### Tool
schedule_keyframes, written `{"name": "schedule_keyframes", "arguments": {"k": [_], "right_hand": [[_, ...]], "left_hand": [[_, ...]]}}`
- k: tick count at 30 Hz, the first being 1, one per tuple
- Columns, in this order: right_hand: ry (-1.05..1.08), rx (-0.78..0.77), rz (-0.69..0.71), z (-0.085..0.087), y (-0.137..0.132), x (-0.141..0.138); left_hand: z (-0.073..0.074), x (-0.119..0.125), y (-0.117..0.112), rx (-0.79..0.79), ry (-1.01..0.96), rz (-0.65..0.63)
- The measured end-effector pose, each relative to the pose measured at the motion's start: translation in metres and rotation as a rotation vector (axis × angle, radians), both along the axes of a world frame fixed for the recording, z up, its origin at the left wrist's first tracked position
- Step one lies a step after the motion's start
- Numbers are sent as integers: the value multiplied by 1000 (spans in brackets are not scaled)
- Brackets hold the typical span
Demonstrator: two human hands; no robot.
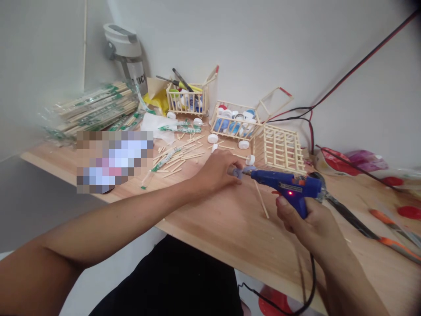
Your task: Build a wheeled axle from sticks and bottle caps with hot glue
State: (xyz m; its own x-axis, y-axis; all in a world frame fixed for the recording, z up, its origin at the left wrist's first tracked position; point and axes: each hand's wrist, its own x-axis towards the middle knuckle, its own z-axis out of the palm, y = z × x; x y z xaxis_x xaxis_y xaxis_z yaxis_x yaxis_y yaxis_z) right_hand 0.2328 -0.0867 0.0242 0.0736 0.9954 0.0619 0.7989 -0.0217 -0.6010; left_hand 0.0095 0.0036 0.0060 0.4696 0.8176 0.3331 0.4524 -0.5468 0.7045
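One pale-blue piece (237,173), indistinct in the left hand (217,170)

From here I can read just one scrap of lettering: the dark capitals "UCK" on the white-lidded drinking bottle (126,55) in the upper left of the frame, and I can't tell whether another letter comes before them. The blue hot glue gun (285,182), right of centre, carries a pale label (292,188) whose lines are too small to make out, and the green print on the clear stick wrappers (98,107) at left is equally illegible.
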Motion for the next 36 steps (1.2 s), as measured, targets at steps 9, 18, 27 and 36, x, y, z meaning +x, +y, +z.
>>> {"name": "schedule_keyframes", "arguments": {"k": [9, 18, 27, 36], "right_hand": [[-63, 23, 63, -4, -1, -6], [-39, 18, 63, -1, -5, -15], [-41, 16, 67, -2, -1, -15], [-73, 11, 93, -4, 1, -13]], "left_hand": [[-5, 0, 0, 21, 121, 5], [-1, -3, -1, 15, 160, -11], [0, -3, -1, 17, 163, -7], [-4, -2, 0, 31, 149, -5]]}}
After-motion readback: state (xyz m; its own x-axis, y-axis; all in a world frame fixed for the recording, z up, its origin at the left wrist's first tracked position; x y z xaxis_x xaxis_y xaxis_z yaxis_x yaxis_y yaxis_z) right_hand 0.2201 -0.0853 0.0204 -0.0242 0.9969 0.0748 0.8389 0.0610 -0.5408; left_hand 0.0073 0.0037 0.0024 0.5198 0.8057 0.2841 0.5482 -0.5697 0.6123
